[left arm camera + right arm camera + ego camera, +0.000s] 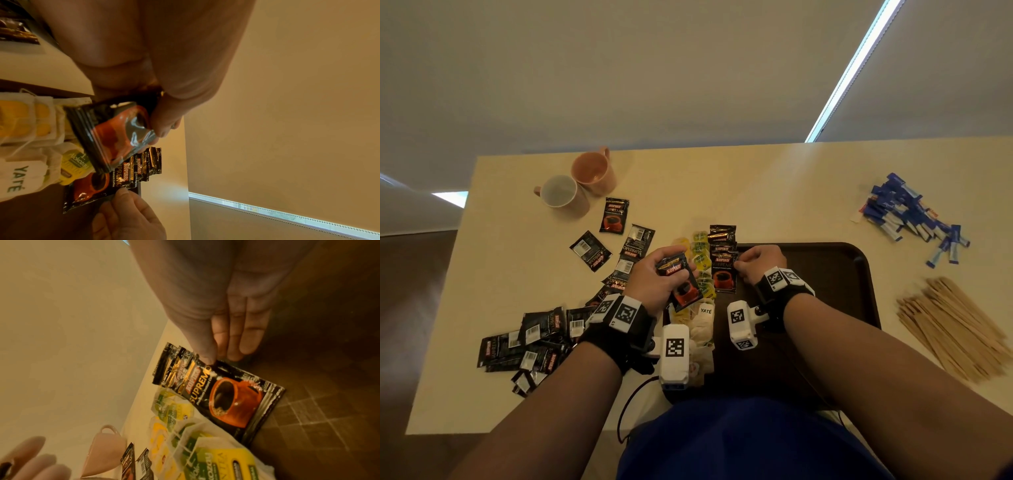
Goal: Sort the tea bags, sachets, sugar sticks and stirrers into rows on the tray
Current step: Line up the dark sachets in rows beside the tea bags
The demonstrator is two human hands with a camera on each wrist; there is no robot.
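Gripped in the left hand [658, 277] is a small stack of black foil coffee sachets printed with an orange cup [681, 280], thumb and curled fingers closed round it just above the left edge of the dark brown plastic tray [859, 274]. The right hand [760, 262] reaches to the overlapping row of matching black sachets on the tray [723, 263]; its thumb tip [207, 359] presses on the upper right edge of the nearest sachet, while the other fingers lie fairly straight over the tray beside it, so this hand touches rather than clasps.

Left of that row, touching it, runs a row of yellow and green paper tea bags [702, 260], continuing toward the near side as white paper bags, one marked YATÉ. More black sachets lie loose on the pale cream tabletop [756, 178] to the left of the tray, some showing barcodes, with a denser heap [530, 342] at the near left. Two peach ceramic mugs [578, 183] stand together at the far left. On the right, well apart from the tray, lies a pile of blue and white sugar sticks [914, 216], and nearer, a pile of thin wooden stirrers [955, 325]. Behind the table hangs a beige roller blind [287, 81], with a bright strip of daylight at its edge.
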